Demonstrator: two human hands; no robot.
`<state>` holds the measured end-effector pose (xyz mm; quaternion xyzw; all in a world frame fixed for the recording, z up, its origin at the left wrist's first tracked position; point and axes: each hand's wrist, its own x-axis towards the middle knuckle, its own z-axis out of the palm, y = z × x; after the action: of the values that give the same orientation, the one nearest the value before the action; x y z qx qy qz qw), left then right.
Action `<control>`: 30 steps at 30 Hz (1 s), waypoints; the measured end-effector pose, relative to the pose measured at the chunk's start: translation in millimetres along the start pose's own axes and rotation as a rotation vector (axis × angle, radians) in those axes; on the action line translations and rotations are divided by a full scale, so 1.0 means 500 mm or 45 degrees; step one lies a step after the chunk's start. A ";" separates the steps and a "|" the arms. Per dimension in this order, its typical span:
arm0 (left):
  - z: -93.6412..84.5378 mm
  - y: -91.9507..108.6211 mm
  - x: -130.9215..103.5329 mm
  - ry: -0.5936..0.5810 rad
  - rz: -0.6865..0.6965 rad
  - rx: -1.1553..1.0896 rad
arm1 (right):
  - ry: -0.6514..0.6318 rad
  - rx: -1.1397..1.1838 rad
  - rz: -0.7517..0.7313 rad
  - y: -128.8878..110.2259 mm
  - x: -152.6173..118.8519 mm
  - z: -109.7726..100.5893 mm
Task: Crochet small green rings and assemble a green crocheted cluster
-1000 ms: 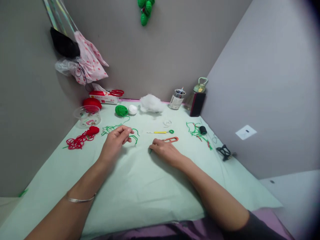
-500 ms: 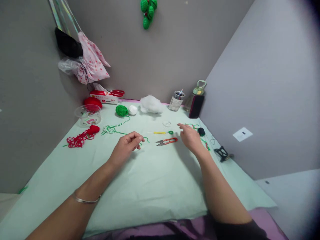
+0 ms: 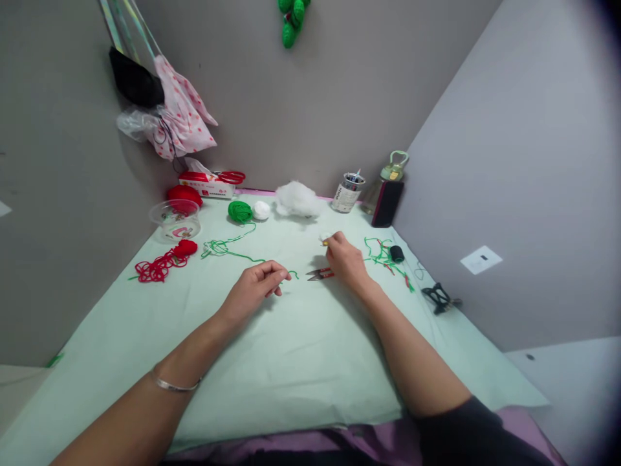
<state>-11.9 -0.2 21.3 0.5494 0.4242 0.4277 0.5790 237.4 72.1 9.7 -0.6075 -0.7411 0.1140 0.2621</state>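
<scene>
My left hand (image 3: 257, 286) is closed in a pinch on green yarn (image 3: 248, 257), whose short loose end sticks out past the fingertips. That strand runs back to a loose tangle and the green yarn ball (image 3: 240, 211). Between the closed fingers of my right hand (image 3: 346, 260) is a crochet hook (image 3: 325, 243); only a bit of its yellow handle shows, the rest being hidden by the hand. Thread snips (image 3: 320, 274) with orange handles lie on the cloth just below my right hand, partly covered by it.
Red yarn (image 3: 160, 268) and a clear plastic bowl (image 3: 179, 226) are at left. White stuffing (image 3: 297, 199), a can (image 3: 348, 194), a bottle (image 3: 392, 171) and a phone (image 3: 388, 204) stand at the back. Green and red scraps (image 3: 383, 255) and a black thread spool (image 3: 396, 254) lie right.
My right hand has moved left and closed on the crochet hook, which lay on the cloth before. My left hand still pinches the green yarn. The view has shifted slightly.
</scene>
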 end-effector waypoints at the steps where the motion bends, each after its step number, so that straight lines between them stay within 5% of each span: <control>1: 0.000 -0.001 0.000 0.002 0.000 -0.003 | 0.065 0.100 0.031 0.003 -0.001 -0.009; 5: 0.003 -0.004 0.000 0.000 0.004 -0.008 | 0.149 0.600 0.120 -0.005 -0.011 -0.043; 16: 0.014 -0.008 -0.004 -0.063 -0.011 -0.008 | -0.232 1.709 0.159 -0.099 -0.066 -0.064; 26: 0.020 -0.003 -0.011 -0.123 -0.041 0.048 | -0.287 1.599 0.072 -0.119 -0.084 -0.062; 30: 0.019 -0.007 -0.009 -0.126 -0.045 0.093 | -0.177 1.610 0.058 -0.115 -0.078 -0.062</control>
<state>-3.7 -7.0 18.3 0.5831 0.4199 0.3738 0.5865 210.2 16.5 54.2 -0.3422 -0.5330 0.5742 0.5188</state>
